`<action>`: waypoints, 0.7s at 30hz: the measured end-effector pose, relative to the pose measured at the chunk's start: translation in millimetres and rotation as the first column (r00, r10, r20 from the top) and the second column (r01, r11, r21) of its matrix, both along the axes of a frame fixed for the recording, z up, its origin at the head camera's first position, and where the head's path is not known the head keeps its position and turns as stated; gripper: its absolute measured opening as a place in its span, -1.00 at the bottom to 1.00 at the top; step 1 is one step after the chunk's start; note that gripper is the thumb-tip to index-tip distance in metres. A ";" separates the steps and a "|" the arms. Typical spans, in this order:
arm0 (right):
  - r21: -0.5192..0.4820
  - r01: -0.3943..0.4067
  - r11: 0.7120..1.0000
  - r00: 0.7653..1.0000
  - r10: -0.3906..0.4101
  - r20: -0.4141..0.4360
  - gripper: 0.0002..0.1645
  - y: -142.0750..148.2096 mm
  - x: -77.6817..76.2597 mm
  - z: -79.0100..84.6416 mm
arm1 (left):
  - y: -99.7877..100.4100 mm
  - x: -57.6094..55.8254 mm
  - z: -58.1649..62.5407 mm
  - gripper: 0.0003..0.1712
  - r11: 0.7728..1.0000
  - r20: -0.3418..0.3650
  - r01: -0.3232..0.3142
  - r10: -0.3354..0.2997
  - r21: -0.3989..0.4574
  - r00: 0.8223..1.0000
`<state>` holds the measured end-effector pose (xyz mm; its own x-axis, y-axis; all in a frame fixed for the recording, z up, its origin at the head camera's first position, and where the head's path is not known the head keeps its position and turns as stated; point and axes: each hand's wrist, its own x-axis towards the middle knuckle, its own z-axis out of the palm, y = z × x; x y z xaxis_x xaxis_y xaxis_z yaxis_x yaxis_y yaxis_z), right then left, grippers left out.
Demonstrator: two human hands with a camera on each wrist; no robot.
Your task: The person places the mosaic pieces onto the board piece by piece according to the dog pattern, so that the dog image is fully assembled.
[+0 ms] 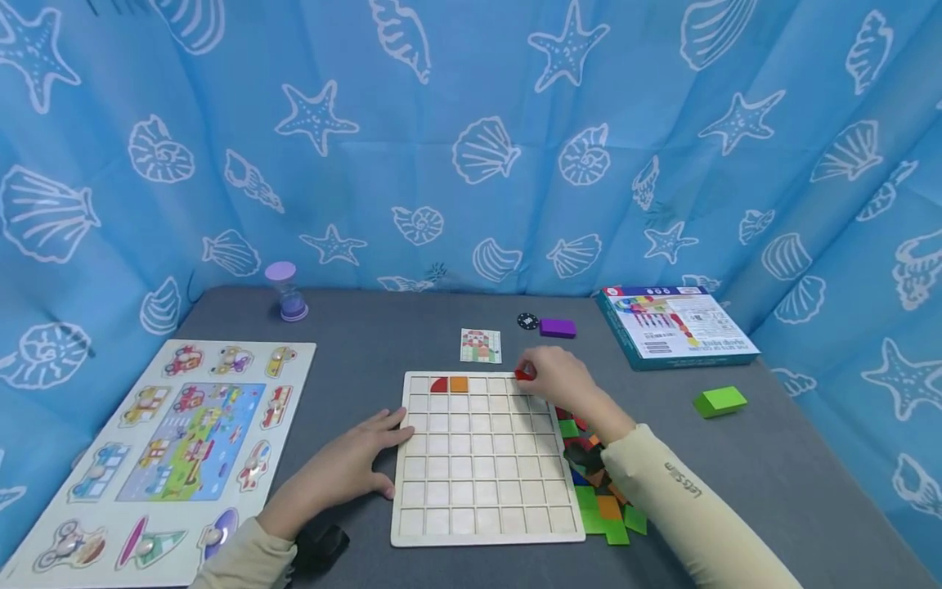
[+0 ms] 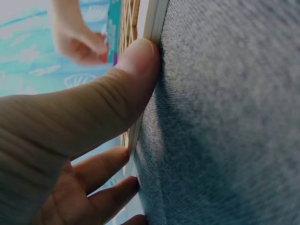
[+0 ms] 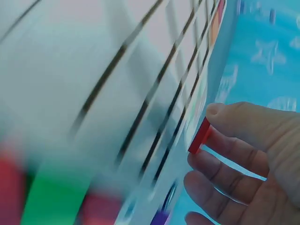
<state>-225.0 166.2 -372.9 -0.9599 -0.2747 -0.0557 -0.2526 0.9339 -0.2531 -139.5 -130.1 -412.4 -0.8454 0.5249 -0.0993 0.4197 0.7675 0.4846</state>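
Observation:
A pale wooden grid board lies in front of me. In its far row sit a red quarter-circle tile and an orange square tile. My right hand pinches a red tile between thumb and fingers, over the board's far right corner. Along the near left edge, my left hand rests with fingers spread, its thumb touching the board's side. Loose coloured tiles lie heaped along the right edge, partly hidden by the right forearm.
Beyond the board lie a small pattern card, a black round disc and a purple block. A picture puzzle board and an hourglass are at left. At right are a flat box and a green block.

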 end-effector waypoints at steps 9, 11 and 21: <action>0.059 -0.056 0.997 0.997 0.059 -0.046 -0.89 -55.4 -4.2 -8.6 | -0.7 -0.2 -0.7 -0.08 1.000 0.010 0.004 -0.004 -0.008 1.000; 0.071 -0.044 0.996 0.998 0.048 -0.051 -0.87 -58.2 -4.5 -10.6 | -0.7 0.2 -0.5 -0.08 1.000 0.012 0.005 -0.005 -0.002 1.000; 0.069 -0.067 0.995 0.995 0.072 -0.063 -0.86 -67.9 -5.9 -13.3 | 0.7 -0.1 0.4 -0.08 1.000 0.028 -0.016 0.016 -0.010 0.999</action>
